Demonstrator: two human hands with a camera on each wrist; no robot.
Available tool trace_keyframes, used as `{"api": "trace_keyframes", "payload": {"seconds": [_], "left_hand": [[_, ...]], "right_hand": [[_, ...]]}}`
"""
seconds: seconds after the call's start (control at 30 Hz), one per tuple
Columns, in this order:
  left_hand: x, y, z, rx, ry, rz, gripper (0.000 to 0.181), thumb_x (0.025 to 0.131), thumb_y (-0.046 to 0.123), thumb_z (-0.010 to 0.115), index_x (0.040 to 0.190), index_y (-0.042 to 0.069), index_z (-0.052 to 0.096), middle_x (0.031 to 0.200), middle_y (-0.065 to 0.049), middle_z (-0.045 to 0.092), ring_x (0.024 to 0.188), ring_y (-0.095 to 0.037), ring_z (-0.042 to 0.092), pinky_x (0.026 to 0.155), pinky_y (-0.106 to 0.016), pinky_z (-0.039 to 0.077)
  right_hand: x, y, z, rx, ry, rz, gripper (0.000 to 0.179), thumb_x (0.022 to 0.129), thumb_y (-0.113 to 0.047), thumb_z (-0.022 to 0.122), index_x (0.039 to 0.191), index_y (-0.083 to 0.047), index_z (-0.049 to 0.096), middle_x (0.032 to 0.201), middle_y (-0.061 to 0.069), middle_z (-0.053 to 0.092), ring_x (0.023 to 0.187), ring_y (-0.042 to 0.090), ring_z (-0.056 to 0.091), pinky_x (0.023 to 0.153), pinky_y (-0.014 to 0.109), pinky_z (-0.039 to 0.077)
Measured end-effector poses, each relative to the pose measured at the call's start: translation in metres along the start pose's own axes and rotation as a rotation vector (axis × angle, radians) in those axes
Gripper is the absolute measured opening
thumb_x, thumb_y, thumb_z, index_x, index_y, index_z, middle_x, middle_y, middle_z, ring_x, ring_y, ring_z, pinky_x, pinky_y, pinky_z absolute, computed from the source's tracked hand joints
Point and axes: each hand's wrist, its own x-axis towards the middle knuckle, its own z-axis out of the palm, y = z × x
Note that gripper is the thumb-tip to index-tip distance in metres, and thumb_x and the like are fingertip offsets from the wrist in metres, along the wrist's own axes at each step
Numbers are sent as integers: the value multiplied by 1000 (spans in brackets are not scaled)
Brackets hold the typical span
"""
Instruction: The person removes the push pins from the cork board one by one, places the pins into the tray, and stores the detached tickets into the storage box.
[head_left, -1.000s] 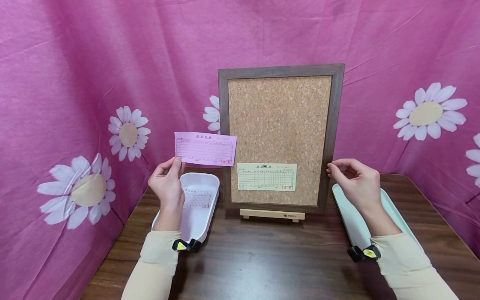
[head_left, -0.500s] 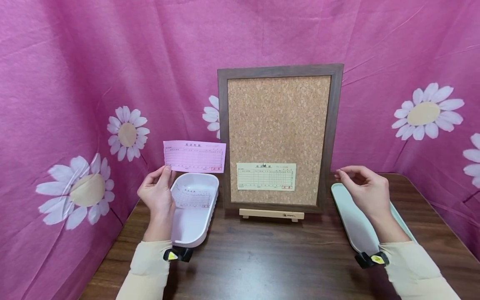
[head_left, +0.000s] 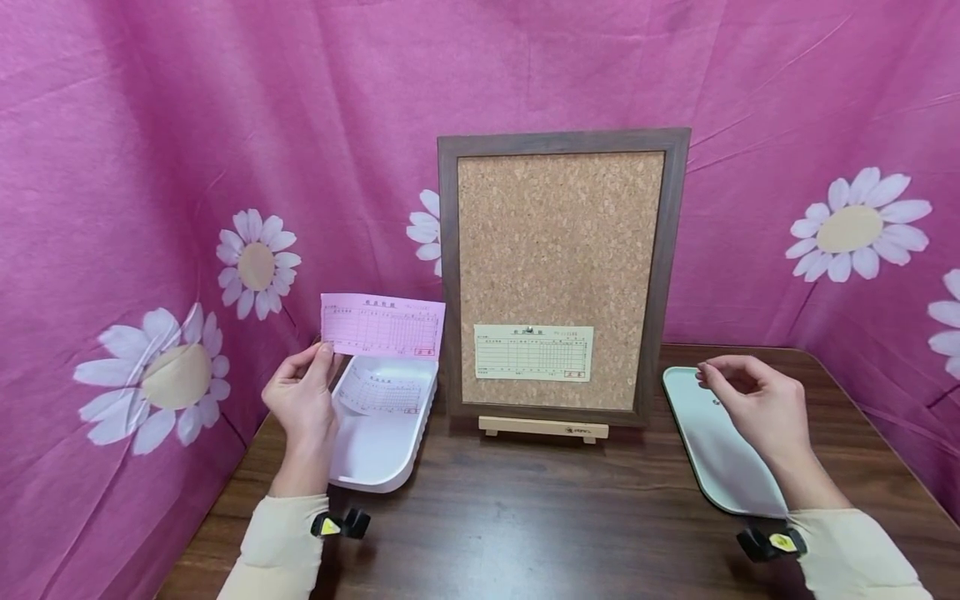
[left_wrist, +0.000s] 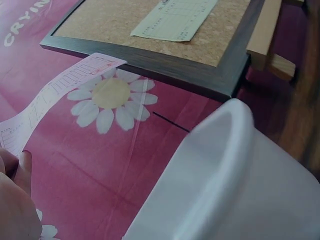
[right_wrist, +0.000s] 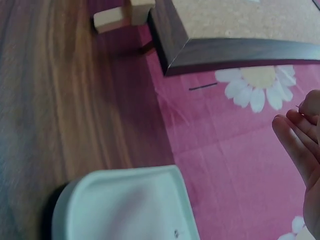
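My left hand (head_left: 303, 400) pinches a pink receipt slip (head_left: 382, 325) by its lower left corner, thumb in front, above the white tray (head_left: 375, 479). A second printed slip (head_left: 386, 395) lies in that tray. My right hand (head_left: 761, 408) is over the pale green tray (head_left: 731, 467), thumb and fingertips pinched together on a tiny pushpin (right_wrist: 298, 106), mostly hidden by the fingers. Between the hands stands a framed cork board (head_left: 558, 242). Low on it a pale yellow receipt slip (head_left: 533, 354) is fixed with a pushpin (head_left: 529, 330) at its top edge.
The board leans on a small wooden easel (head_left: 543, 428) on the dark wood table (head_left: 525, 517). A few tiny dark items (head_left: 716, 402) lie in the green tray. A pink cloth (head_left: 337, 100) with white daisies hangs behind and at both sides.
My left hand has moved left and down with the pink slip, away from the board. My right hand has moved right and down from the frame's edge to over the green tray.
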Motion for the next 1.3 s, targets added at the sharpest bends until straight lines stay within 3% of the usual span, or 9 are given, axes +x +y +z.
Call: {"api": "trace_keyframes", "payload": {"seconds": [0.3,0.53,0.77,1.1,1.3], "left_hand": [[-1,7,-16,71,-27,-4,14,85,-22,76,90,-10,81,77,-6,80,70,-12,80,69,-27,66],[0,11,-30,131,-42,-21,14,85,-23,75,90,-11,81,74,-5,79,67,-11,79,68,-26,65],[1,13,-49,204,-59,-69,18,85,-22,75,86,-5,82,73,-3,78,67,-10,79,69,-26,65],[-2,15,-76,339,-48,-133,20,85,-22,76,87,-3,83,72,-1,76,65,-9,78,69,-26,65],[-6,18,-82,406,-59,-178,26,86,-21,76,82,4,84,70,1,76,64,-9,77,67,-24,65]], "right_hand": [[-12,20,-11,-56,-20,-14,11,87,4,83,95,-4,81,79,-44,65,70,-26,61,62,0,42],[-22,37,-18,-95,-58,-1,14,88,4,83,98,-5,81,80,-47,64,71,-28,60,58,3,41],[-30,49,-22,-132,-111,8,12,89,1,83,99,-6,81,82,-50,62,72,-30,58,58,3,43],[-35,55,-20,-114,-125,-18,14,87,6,82,99,-2,81,83,-50,61,71,-30,58,59,2,44],[-36,61,-20,-132,-152,-12,16,86,6,83,99,-3,81,81,-48,62,72,-30,57,61,1,43]]}}
